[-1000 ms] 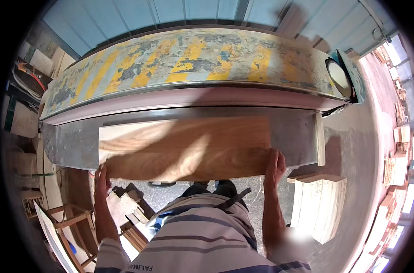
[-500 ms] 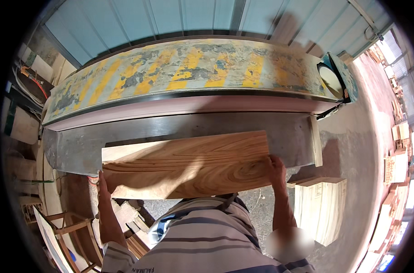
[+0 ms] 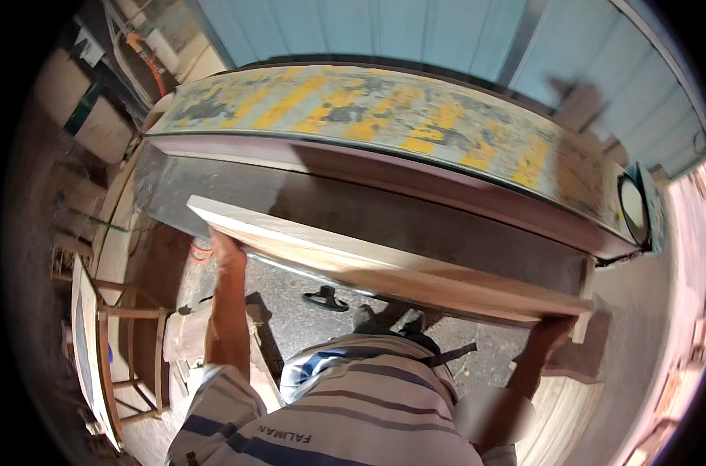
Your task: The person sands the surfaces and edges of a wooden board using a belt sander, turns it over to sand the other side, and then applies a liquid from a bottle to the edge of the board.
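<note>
The largest element is the blue ribbed wall (image 3: pixel 430 39), which runs behind the machine. In front of it lies the machine's long cover (image 3: pixel 353 116), painted in worn yellow diagonal stripes, presumably to mark a hazard. Along the near side of the cover extends the grey metal surface (image 3: pixel 322 194), a long, flat support.

The wooden board (image 3: pixel 384 268) is positioned over the near edge of this surface, between the machine and the person's body. It is tipped up, with one long, pale narrow edge turned upward; its left end lies farther from the body than its right. Contact with the surface cannot be confirmed from here.

At lower left stands a wooden frame (image 3: pixel 131 314); at lower right, beside the person, is a stack of pale wood (image 3: pixel 562 404), within easy reach.

Both hands are closed on the board, one per end. The left hand (image 3: pixel 228 252) grips the left end from the near side; the right hand (image 3: pixel 553 332) supports the right end from below. Some fingers are hidden. The wide spacing likely balances the length and controls the tilt.

Smaller items: a white disc (image 3: pixel 633 208) at the cover's right end, and a dark loop-shaped fitting (image 3: pixel 326 299) on the floor, possibly a pedal placed for foot access.
</note>
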